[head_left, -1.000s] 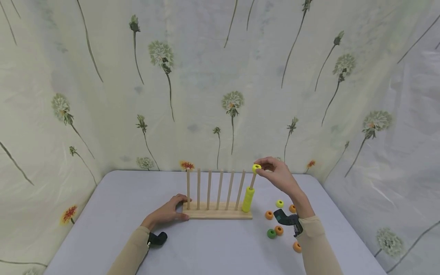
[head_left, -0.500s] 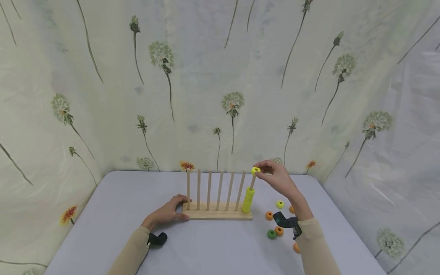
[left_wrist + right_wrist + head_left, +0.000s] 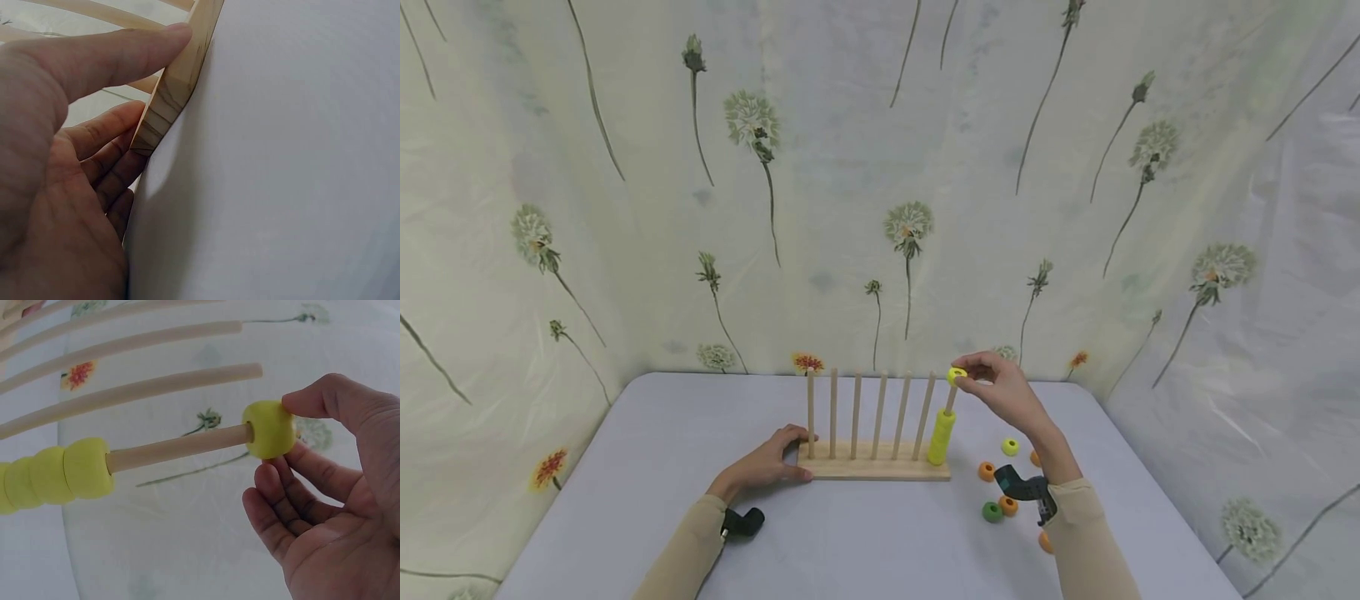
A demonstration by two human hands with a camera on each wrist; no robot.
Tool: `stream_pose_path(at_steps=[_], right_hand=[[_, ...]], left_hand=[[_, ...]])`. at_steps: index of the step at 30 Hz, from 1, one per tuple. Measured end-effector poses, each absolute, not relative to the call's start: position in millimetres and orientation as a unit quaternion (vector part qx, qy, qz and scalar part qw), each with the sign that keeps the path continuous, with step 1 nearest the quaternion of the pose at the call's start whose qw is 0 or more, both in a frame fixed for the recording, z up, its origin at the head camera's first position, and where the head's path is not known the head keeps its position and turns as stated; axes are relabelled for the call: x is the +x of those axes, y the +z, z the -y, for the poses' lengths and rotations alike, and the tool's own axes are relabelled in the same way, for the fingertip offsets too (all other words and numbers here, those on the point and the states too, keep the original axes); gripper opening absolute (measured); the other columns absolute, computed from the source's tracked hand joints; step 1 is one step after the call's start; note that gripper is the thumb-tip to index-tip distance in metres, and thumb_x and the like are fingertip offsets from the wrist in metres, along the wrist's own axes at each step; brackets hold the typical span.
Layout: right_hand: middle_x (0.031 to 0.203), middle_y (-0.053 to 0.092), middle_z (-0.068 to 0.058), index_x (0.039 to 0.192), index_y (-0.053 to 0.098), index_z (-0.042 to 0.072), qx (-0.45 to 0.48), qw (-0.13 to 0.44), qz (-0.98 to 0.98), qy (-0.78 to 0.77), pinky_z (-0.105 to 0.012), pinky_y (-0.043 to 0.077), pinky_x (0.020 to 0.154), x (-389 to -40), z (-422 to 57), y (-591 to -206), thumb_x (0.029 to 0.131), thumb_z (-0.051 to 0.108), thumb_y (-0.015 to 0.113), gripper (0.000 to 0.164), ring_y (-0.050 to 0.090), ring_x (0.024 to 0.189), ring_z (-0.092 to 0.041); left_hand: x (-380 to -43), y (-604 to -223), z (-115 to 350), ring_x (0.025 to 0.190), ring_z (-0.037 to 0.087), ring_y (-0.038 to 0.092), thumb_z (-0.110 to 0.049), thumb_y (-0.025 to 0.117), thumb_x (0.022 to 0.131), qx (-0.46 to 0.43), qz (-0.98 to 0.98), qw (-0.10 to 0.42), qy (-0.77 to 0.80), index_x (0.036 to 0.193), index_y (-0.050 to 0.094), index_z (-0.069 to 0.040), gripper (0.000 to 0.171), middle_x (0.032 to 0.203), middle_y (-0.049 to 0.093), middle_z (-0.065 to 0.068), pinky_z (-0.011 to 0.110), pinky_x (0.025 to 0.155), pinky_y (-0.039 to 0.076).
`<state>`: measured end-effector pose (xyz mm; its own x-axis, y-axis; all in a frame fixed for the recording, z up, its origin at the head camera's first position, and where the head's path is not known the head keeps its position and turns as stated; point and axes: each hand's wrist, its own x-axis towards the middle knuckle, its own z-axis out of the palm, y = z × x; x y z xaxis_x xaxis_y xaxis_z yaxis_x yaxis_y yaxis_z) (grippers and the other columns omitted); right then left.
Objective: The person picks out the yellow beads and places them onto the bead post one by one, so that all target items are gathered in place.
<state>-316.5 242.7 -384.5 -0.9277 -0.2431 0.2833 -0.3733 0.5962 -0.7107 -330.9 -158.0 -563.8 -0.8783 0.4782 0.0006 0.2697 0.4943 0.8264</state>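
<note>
My right hand pinches a yellow bead between thumb and fingers at the tip of the rightmost wooden peg. The peg's end enters the bead's hole. Lower on that same peg sits a stack of several yellow beads. A long wooden base carries a row of upright pegs, the others bare. At its left end my left hand grips the base, thumb along the front edge and fingers round the end and behind.
Loose beads lie right of the base: a yellow one, a green one and several orange ones, some partly behind the right forearm. Behind the white table hangs a flowered curtain.
My right hand has come down slightly and a little to the left, bringing the yellow bead onto the peg's tip. The left hand and the base have stayed in place.
</note>
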Motion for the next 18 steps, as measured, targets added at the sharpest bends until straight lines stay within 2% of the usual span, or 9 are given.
stream_pose_path(at_steps=[5,13,18], right_hand=[[0.113,0.064,-0.006,0.118,0.062,0.013,0.178,0.076,0.887,0.419,-0.038,0.051,0.088,-318.1,-242.7,-386.3,0.092,0.035,0.065,0.034,0.062,0.103,-0.021],[0.112,0.063,-0.004,0.116,0.062,0.016,0.184,0.076,0.886,0.418,-0.028,0.051,0.087,-318.1,-243.3,-387.5,0.092,0.035,0.065,0.031,0.061,0.101,-0.018],[0.113,0.063,-0.006,0.117,0.062,0.015,0.185,0.076,0.886,0.418,-0.030,0.051,0.086,-317.7,-243.7,-386.8,0.092,0.033,0.066,0.031,0.061,0.101,-0.019]], left_hand=[[-331.4,-565.2,158.2,0.141,0.034,0.030,-0.035,0.081,0.077,0.219,-0.857,0.114,0.452,0.129,0.053,-0.017,0.062,0.142,0.042,0.008,0.056,0.115,0.022],[-330.3,-563.4,158.3,0.140,0.033,0.030,-0.035,0.081,0.077,0.221,-0.858,0.113,0.450,0.129,0.053,-0.016,0.062,0.141,0.043,0.008,0.056,0.115,0.022],[-329.8,-562.1,158.5,0.140,0.034,0.030,-0.035,0.081,0.077,0.223,-0.855,0.116,0.453,0.130,0.053,-0.015,0.063,0.140,0.043,0.009,0.057,0.115,0.022]])
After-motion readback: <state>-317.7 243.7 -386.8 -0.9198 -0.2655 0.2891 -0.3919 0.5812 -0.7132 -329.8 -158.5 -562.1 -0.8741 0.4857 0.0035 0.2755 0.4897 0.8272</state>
